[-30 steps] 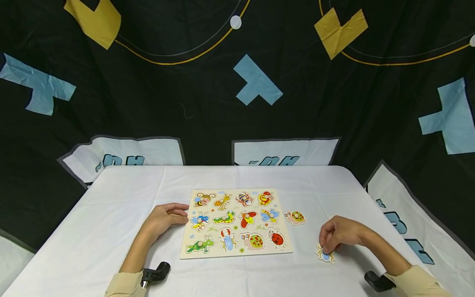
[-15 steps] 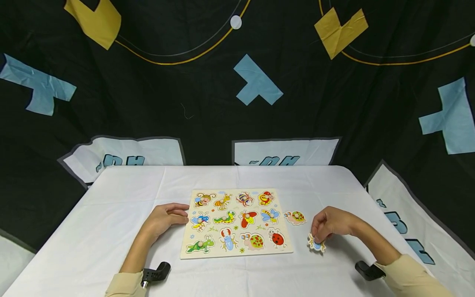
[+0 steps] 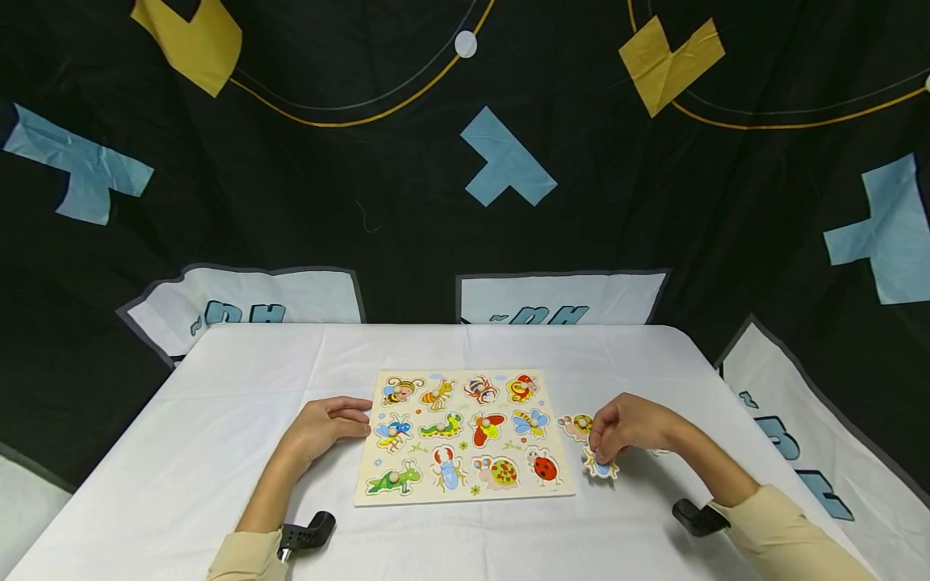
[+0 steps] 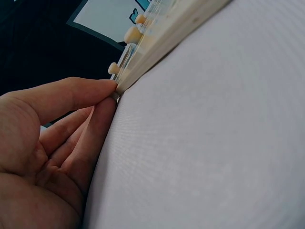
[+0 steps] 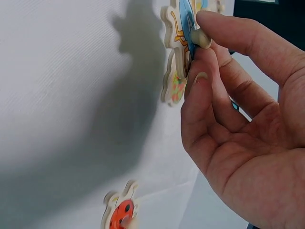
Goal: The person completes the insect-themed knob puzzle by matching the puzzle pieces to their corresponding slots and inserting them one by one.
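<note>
My right hand [image 3: 628, 428] pinches the small wooden knob [image 5: 201, 38] of a blue beetle puzzle piece [image 3: 601, 470]. In the right wrist view the beetle stands on edge above the white cloth, its shadow falling beside it. Just behind it, right of the wooden insect puzzle board [image 3: 465, 502], lies a snail piece [image 3: 574, 424]. My left hand [image 3: 327, 432] rests at the board's left side, fingertips against its edge, as the left wrist view also shows. The board's beetle [image 3: 448, 470], snail [image 3: 497, 473] and ladybug [image 3: 542, 466] pictures show no knobs.
A ladybug piece [image 5: 121, 215] lies on the cloth near the right wrist, mostly hidden by the arm in the head view. The white-covered table [image 3: 247, 371] ends at a black curtain [image 3: 407, 226]. Each wrist wears a black band [image 3: 308, 532].
My right hand has lifted the beetle piece and carried it left, close to the board and the snail piece. The left hand has stayed at the board's edge.
</note>
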Motion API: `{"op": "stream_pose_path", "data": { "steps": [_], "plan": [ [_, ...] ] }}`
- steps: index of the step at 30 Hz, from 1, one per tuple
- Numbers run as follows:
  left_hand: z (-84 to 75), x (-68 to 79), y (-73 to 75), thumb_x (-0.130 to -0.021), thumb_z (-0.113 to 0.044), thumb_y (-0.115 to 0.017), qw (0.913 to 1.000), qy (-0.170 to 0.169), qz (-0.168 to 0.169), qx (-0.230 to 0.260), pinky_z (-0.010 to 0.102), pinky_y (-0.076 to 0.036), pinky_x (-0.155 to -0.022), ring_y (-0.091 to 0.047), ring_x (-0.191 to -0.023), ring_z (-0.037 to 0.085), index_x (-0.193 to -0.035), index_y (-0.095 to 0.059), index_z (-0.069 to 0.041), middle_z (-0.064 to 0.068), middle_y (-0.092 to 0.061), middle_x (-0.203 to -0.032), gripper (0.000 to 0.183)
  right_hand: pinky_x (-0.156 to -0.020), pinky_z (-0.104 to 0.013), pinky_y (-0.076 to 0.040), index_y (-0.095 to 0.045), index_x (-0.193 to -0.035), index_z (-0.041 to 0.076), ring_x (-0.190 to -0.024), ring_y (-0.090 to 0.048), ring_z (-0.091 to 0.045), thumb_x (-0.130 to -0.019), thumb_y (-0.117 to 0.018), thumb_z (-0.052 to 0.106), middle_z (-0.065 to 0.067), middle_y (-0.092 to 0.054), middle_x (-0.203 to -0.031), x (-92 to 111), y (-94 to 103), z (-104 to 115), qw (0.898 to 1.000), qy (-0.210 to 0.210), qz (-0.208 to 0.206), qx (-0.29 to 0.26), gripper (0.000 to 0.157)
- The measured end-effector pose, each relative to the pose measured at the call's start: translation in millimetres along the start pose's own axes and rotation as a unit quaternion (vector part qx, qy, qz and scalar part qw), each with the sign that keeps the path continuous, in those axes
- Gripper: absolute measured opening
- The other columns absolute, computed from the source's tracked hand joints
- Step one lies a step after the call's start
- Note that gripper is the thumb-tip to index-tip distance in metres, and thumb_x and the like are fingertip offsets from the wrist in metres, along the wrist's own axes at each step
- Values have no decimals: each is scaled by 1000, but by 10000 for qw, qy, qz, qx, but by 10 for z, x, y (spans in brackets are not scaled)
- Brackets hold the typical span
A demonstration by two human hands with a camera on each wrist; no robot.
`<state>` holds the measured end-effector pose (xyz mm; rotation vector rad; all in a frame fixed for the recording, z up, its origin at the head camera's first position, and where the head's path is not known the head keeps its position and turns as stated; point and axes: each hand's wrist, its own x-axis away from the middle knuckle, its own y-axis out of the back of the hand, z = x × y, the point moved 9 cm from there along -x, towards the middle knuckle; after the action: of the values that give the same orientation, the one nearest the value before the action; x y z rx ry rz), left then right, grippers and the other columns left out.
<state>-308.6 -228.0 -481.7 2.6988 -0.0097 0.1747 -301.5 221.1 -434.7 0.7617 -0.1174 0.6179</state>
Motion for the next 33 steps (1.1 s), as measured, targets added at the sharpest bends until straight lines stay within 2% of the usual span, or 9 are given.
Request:
{"op": "stream_pose_path", "data": {
  "steps": [6, 21, 33],
  "plan": [
    [-4, -6, -1, -80, -14, -83, 10000, 3, -25, -85, 24, -47, -85, -68, -91, 9, -123, -72, -6, 2, -77, -96, 46, -64, -31, -47, -74, -84, 3, -67, -54, -13, -71, -83, 8, 3, -63, -66, -69, -23, 63, 10000, -15, -71, 3, 17],
    [-8, -1, -9, -78, -12, -85, 9998, -71, 86, 186, 19, -49, -79, -69, -88, 8, -125, -70, -2, 6, -77, -97, 51, -66, -33, -48, -75, -82, 7, -68, -56, -13, -70, -85, 11, 3, -68, -71, -302, -151, 253, 9998, -64, -139, 107, 16],
    [15, -8, 7, -77, -12, -84, 9999, 1, 1, 118, 19, -48, -81, -70, -88, 8, -123, -71, -5, 2, -77, -94, 48, -59, -28, -43, -75, -82, 7, -64, -55, -12, -71, -86, 11, 2, -67, -68, -428, -263, 401, 9999, -66, -138, -60, 16]
  ]
}}
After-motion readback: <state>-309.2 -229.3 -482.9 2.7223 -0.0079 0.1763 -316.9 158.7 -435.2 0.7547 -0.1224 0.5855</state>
